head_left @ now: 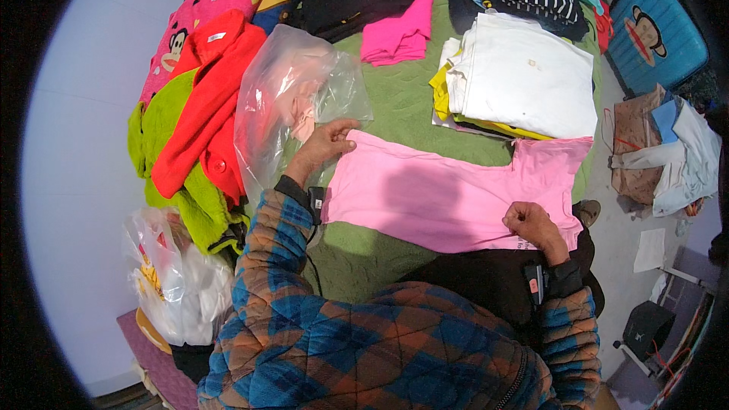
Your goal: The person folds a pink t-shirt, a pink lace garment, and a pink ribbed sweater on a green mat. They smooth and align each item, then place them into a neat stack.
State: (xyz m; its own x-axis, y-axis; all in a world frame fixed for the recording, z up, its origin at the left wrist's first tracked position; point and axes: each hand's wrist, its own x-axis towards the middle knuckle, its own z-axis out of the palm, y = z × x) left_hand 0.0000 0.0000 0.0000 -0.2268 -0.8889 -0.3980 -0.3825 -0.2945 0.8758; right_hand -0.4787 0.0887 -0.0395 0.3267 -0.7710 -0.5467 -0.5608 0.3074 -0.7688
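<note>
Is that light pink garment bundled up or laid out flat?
Laid out: the light pink garment lies long and flat, with the left hand at one corner. Whether it is doubled over, I cannot tell.

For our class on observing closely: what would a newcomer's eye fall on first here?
Probably the pale pink garment, spread in the centre, with the left hand at its upper left corner and the right hand over its lower right. Then the bright red garment on the left and folded white garment at upper right.
</note>
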